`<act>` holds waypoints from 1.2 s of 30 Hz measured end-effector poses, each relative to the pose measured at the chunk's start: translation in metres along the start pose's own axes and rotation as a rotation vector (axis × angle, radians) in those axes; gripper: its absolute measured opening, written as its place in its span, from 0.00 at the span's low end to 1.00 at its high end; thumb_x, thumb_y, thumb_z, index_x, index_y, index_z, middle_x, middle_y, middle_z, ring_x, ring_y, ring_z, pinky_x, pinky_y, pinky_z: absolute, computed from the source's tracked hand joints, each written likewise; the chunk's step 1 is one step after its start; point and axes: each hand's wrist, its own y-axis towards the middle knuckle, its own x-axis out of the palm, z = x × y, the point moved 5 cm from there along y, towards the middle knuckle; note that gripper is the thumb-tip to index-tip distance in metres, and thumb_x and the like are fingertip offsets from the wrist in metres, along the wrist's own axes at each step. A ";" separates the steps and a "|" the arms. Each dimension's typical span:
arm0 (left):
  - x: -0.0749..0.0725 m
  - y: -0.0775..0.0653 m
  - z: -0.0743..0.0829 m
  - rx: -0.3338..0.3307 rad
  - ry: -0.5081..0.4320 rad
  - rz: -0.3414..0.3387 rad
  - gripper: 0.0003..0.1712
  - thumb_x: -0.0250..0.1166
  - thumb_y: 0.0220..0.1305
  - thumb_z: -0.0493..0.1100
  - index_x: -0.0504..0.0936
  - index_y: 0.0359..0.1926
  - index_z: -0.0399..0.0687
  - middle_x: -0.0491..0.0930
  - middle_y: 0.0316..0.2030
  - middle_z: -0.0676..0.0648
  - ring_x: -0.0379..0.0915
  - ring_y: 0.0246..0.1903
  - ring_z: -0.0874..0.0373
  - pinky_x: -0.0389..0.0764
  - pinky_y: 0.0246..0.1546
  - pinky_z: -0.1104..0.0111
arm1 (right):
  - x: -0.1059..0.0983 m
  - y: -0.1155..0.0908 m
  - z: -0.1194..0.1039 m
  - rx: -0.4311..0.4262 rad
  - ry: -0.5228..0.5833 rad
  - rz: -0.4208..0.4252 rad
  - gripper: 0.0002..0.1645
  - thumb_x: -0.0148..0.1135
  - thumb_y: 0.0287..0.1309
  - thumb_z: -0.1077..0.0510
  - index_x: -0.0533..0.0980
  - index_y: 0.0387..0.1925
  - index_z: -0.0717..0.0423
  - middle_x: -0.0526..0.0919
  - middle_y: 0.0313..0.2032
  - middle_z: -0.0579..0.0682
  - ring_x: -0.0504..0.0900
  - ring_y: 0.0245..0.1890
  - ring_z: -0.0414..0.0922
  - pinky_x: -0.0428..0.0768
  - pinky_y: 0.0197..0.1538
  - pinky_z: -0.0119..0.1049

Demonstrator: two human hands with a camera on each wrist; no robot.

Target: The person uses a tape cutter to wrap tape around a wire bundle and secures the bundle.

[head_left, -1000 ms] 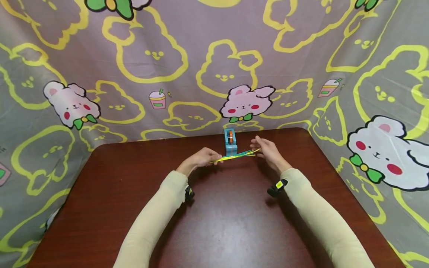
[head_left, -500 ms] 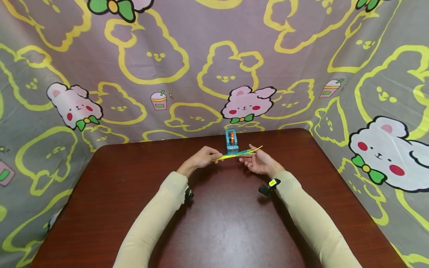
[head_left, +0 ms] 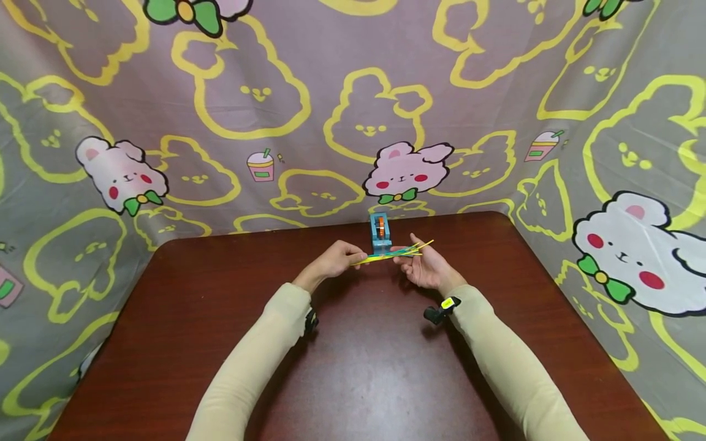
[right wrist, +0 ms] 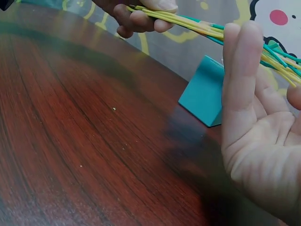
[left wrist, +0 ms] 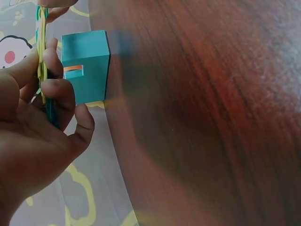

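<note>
A thin bundle of yellow and green wire-like strands (head_left: 380, 257) spans the space between both hands. My left hand (head_left: 333, 260) pinches its left end between thumb and fingers. Palm up, my right hand (head_left: 427, 267) lies under the strands, which cross over its palm side and fan out past it at the free end. In the right wrist view, two long, nearly straight fingers (right wrist: 241, 70) overlap the bundle (right wrist: 188, 24), and a pale orange band shows around its middle. Right behind the bundle stands a blue tape dispenser (head_left: 380, 231) with an orange reel.
The dark red-brown wooden table (head_left: 353, 355) extends toward me. A patterned cloth (head_left: 314, 122) with bears and rabbits hangs behind the far edge and along both sides. Black wrist cameras are strapped at each sleeve (head_left: 276, 312).
My right hand has moved left and inward from the strands' right tip, turning palm up beneath them. My left hand keeps its pinch in nearly the same place.
</note>
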 end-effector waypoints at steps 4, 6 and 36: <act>0.000 0.000 0.001 0.008 0.008 0.005 0.14 0.61 0.73 0.39 0.87 0.42 0.30 0.81 0.27 0.44 0.72 0.32 0.45 0.66 0.30 0.70 | 0.000 -0.003 -0.002 -0.001 -0.048 -0.009 0.40 0.35 0.75 0.31 0.77 0.55 0.59 0.87 0.37 0.58 0.86 0.29 0.45 0.84 0.34 0.33; 0.000 0.000 0.002 0.014 0.016 0.008 0.13 0.61 0.73 0.39 0.87 0.42 0.30 0.81 0.27 0.44 0.72 0.31 0.48 0.66 0.30 0.69 | 0.001 -0.005 -0.004 0.003 -0.077 -0.009 0.41 0.34 0.75 0.31 0.79 0.54 0.58 0.86 0.38 0.57 0.86 0.30 0.45 0.84 0.34 0.34; -0.001 0.000 -0.004 -0.006 0.121 0.184 0.07 0.72 0.64 0.43 0.92 0.40 0.47 0.86 0.41 0.49 0.77 0.45 0.56 0.78 0.45 0.62 | 0.012 -0.021 -0.052 0.106 -1.049 0.132 0.22 0.57 0.73 0.58 0.76 0.63 0.63 0.77 0.57 0.72 0.84 0.45 0.56 0.82 0.50 0.51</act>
